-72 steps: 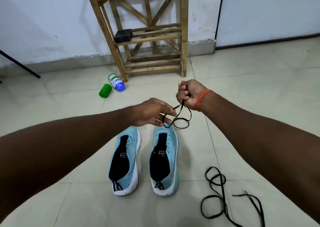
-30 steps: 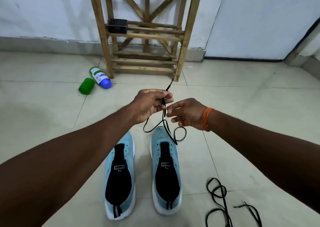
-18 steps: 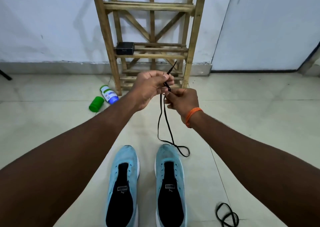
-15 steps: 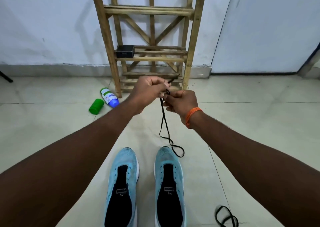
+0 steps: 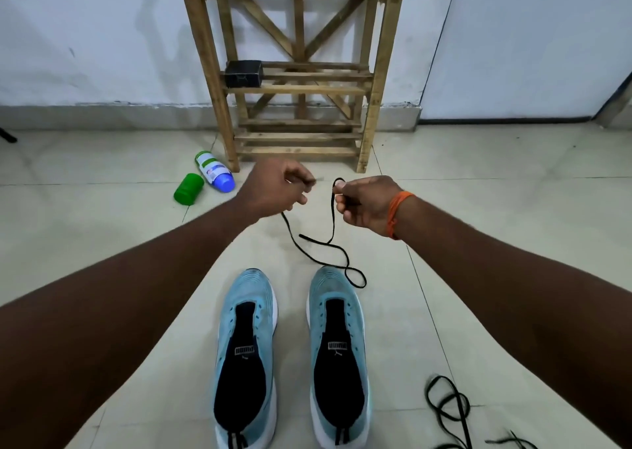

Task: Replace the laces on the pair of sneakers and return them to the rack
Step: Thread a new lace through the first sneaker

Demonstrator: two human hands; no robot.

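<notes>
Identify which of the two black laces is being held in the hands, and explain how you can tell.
The lace strung between the left hand and right hand, sagging toward the right sneaker; the other lace lies loose on the floor.

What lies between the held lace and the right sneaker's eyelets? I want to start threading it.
Nothing visible does. The black lace hangs from the left hand and right hand and drapes over the toe of the right sneaker. Its eyelets are bare; the left sneaker and the spare lace lie to either side.
</notes>
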